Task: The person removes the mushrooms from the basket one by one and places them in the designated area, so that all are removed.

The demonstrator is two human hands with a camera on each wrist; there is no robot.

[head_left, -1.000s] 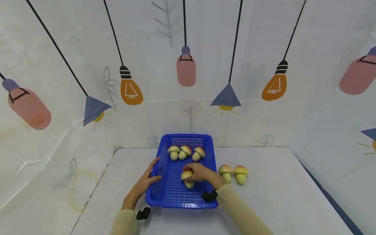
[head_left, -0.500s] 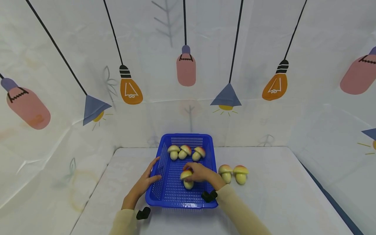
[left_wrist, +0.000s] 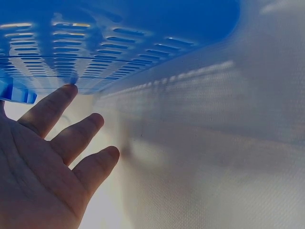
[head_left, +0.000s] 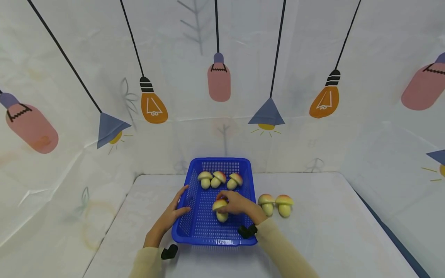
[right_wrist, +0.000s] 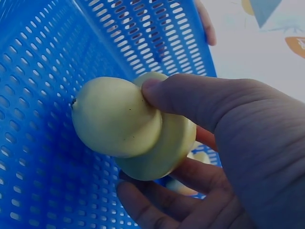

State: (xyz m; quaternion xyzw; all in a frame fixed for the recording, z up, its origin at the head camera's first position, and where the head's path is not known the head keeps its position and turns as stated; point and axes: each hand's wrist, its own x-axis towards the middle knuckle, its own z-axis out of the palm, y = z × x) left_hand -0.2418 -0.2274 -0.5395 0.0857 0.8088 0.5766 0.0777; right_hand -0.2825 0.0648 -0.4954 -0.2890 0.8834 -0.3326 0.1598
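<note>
We've got the right grip (head_left: 236, 203) pinching a mushroom (right_wrist: 116, 119) inside the blue basket (head_left: 199, 228) while the left grip (head_left: 170, 215), fingers spread, just rests on its side, so we reckon that smooth rounded stem could squirt loose or a bump could skid the basket.

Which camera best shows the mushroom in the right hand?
Right wrist: the mushroom appears largest there, its pale stem toward the lens, pinched by the right hand. The head view shows it small, partly covered by that hand; the left wrist view doesn't show it.
</note>
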